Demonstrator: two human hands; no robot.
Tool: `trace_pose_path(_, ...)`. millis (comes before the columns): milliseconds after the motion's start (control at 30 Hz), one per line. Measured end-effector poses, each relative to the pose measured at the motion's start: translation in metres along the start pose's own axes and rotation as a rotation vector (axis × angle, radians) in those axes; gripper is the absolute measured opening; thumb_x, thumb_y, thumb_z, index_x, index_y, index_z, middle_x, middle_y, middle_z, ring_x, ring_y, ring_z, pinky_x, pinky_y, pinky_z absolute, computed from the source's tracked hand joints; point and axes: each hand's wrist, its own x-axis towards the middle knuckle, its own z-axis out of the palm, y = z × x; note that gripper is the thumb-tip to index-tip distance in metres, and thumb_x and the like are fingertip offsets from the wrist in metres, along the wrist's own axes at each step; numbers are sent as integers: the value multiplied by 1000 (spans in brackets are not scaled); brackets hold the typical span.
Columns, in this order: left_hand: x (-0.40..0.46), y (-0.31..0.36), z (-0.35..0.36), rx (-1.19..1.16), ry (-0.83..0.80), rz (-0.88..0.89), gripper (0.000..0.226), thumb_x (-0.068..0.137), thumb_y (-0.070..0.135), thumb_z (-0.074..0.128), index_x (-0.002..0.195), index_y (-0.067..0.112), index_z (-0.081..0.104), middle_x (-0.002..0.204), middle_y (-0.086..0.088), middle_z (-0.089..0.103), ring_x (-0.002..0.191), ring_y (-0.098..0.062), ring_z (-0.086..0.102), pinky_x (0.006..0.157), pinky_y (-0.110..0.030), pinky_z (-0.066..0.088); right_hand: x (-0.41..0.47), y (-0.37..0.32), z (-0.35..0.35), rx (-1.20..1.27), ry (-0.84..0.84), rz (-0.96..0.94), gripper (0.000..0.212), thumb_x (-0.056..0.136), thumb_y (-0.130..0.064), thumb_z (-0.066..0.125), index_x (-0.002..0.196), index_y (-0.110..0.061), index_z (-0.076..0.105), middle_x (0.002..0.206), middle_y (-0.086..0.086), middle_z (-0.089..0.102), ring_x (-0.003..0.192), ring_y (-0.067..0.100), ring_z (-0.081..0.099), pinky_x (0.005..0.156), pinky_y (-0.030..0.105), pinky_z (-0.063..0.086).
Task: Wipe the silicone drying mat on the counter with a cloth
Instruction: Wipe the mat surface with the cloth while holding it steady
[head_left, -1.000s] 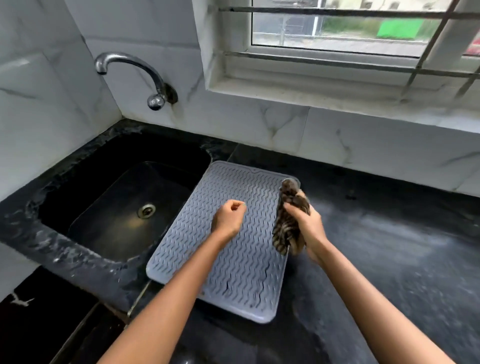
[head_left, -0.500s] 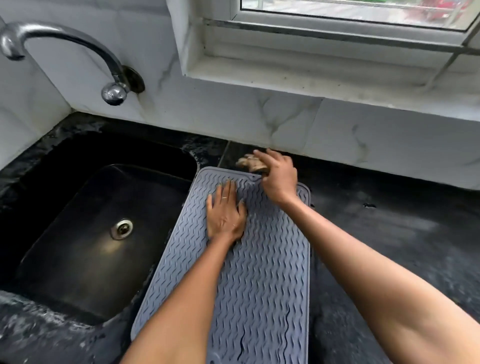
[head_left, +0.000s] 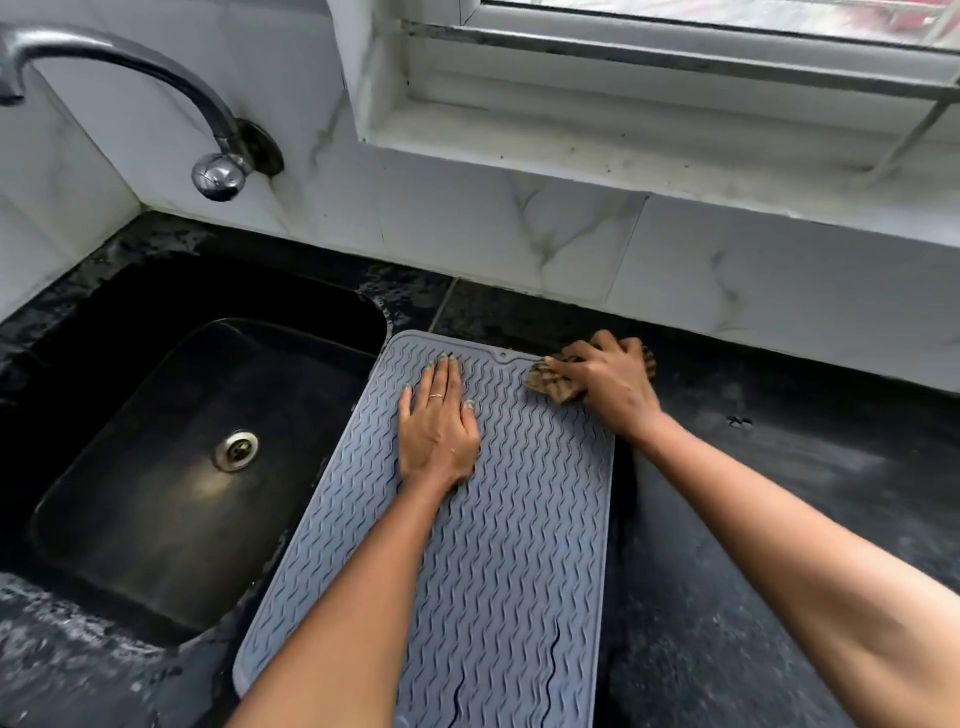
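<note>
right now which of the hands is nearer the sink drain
Left. The left hand lies flat on the grey silicone mat beside the round metal sink drain; the right hand is further right.

Black sink basin (head_left: 130, 519) at left with a round metal drain (head_left: 237, 450) in its floor, curved chrome tap (head_left: 156, 73) on the far-left wall above it, white marble wall tiles (head_left: 571, 244) along the far side, window ledge (head_left: 649, 150) at far right.

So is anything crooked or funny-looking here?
Yes: the grey mat lies askew, and its left edge hangs over the rim of the sink instead of sitting fully on the counter. The left hand presses it flat while the right hand holds the cloth at its far corner.
</note>
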Motion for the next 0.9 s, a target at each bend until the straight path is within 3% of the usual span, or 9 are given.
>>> trace_pose_path(167, -2, 2, -3, -3, -2, -10, 60, 100, 31, 26, 153, 20, 0, 162, 3, 3, 150, -11, 3, 121, -36, 0, -34, 40, -9, -76, -31, 44, 49, 74, -7, 63, 117, -31, 64, 117, -5, 64, 105, 28, 48, 78, 40, 31)
trace_pose_path(333, -3, 4, -7, -30, -9, -4, 64, 99, 37, 28, 153, 22, -2, 162, 1, 1, 150, -14, 4, 121, -40, 1, -8, 25, -29, 2, 15, 75, 29, 72, -11, 60, 95, -25, 70, 104, -4, 67, 102, 25, 49, 78, 39, 29)
trace_pose_path(433, -1, 3, -6, -14, -20, 44, 64, 99, 39, 27, 153, 24, -4, 162, 3, -4, 150, -15, -1, 120, -43, -4, 23, -19, -31, 252, 166, 168, 33, 77, -14, 65, 107, -28, 68, 114, -3, 65, 106, 26, 48, 75, 36, 26)
trace_pose_path(533, 1, 4, -4, 30, -40, 63, 58, 100, 35, 26, 153, 20, 9, 162, 1, 13, 150, -16, 7, 120, -43, -1, 46, -75, -22, 312, 37, 95, 49, 82, -4, 55, 123, -31, 58, 128, 1, 56, 115, 28, 42, 81, 42, 32)
trace_pose_path(633, 1, 4, -2, 44, -13, 39, 54, 97, 29, 29, 150, 18, 25, 159, -2, 24, 149, -17, 13, 121, -42, 1, 41, -87, -10, 178, -40, 6, 47, 87, -6, 51, 128, -28, 53, 129, 4, 53, 116, 32, 38, 88, 51, 34)
trace_pose_path(767, 3, 1, 2, 30, -19, 38, 60, 98, 30, 27, 153, 19, 5, 162, 2, 4, 150, -14, 6, 121, -41, -1, 14, -53, -5, 96, 37, 14, 42, 85, -6, 56, 121, -27, 60, 119, 1, 59, 108, 31, 42, 82, 45, 33)
trace_pose_path(900, 2, 1, -1, 32, -38, 43, 61, 100, 31, 26, 153, 19, 0, 162, 2, 2, 150, -14, 4, 121, -41, -2, -25, -19, -7, 16, 63, 108, 33, 84, -10, 57, 111, -27, 67, 107, -4, 64, 102, 27, 44, 74, 39, 26)
